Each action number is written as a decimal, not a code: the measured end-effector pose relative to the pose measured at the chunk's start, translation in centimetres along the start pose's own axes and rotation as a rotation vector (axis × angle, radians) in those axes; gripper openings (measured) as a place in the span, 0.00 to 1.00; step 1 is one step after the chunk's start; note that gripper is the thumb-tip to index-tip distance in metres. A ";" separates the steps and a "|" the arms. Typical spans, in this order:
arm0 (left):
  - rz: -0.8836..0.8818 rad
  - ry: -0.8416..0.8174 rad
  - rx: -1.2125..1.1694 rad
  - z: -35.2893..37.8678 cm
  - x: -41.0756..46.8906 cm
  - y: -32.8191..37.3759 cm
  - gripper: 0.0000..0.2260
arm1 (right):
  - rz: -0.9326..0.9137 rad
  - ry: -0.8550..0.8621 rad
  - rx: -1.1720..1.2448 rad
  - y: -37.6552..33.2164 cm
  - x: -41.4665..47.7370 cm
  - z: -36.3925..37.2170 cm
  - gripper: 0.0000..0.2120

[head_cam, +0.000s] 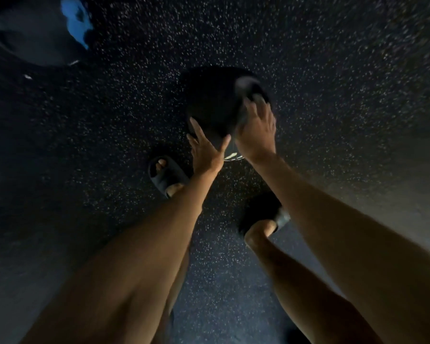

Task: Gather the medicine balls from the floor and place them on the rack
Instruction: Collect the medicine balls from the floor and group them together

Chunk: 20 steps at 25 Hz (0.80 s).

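Round black medicine ball (pixel 214 100) on speckled dark floor (pixel 333 70); left hand (pixel 206 148) open at its near side, right hand (pixel 257 131) open against its right.

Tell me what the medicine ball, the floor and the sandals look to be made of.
Medicine ball: matte black, likely rubber or synthetic leather; no gloss, but dim and blurred. Floor: probably dark rubber gym matting, judging by its pale flecks. Sandals: thick, smooth, one-piece dark straps suggest moulded foam or rubber.
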<state>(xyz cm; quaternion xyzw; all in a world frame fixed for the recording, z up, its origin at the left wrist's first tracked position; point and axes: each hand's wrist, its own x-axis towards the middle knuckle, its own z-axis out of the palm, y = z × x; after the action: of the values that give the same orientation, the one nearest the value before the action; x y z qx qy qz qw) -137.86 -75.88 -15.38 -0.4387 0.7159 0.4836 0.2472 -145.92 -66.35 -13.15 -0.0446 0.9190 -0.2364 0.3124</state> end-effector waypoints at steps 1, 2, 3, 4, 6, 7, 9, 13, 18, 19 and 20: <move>-0.043 0.036 -0.031 -1.0 1.5 1.2 0.45 | 0.010 -0.037 0.002 0.9 -0.4 0.1 0.33; -0.097 0.068 -0.048 -1.9 2.9 2.3 0.42 | 0.004 -0.095 0.031 1.4 -0.3 0.3 0.34; -0.154 0.095 -0.061 -2.7 4.2 3.4 0.40 | -0.023 -0.133 0.073 1.0 0.2 0.4 0.36; -0.194 0.118 -0.077 -3.6 5.5 4.5 0.37 | -0.057 -0.143 0.110 -0.4 1.4 0.4 0.37; -0.153 0.187 -0.042 -5.6 7.0 6.1 0.34 | -0.089 -0.152 0.143 -4.4 4.4 0.3 0.37; -0.066 0.224 0.014 -6.7 7.5 6.4 0.33 | -0.106 -0.155 0.130 -6.5 6.2 0.1 0.37; 0.137 0.220 0.137 -9.0 8.0 6.0 0.35 | -0.148 -0.156 0.099 -9.9 9.2 -0.5 0.36; 0.197 0.109 0.210 -11.7 9.3 5.2 0.47 | -0.179 0.014 0.106 -12.9 12.4 -1.7 0.28; -0.045 0.059 0.001 -18.0 15.9 8.7 0.45 | -0.083 -0.180 -0.013 -13.4 14.8 -0.7 0.39; -0.068 0.091 -0.009 -19.1 17.0 9.2 0.43 | -0.144 -0.201 -0.011 -14.2 16.0 -0.6 0.41; -0.068 0.149 -0.012 -19.8 17.6 9.7 0.39 | -0.200 -0.206 -0.017 -15.3 17.1 -0.5 0.41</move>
<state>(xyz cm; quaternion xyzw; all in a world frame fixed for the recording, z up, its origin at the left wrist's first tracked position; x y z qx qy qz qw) -153.56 -99.34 -16.32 -0.4991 0.7141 0.4451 0.2071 -160.88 -83.62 -15.19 -0.1627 0.8749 -0.2530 0.3796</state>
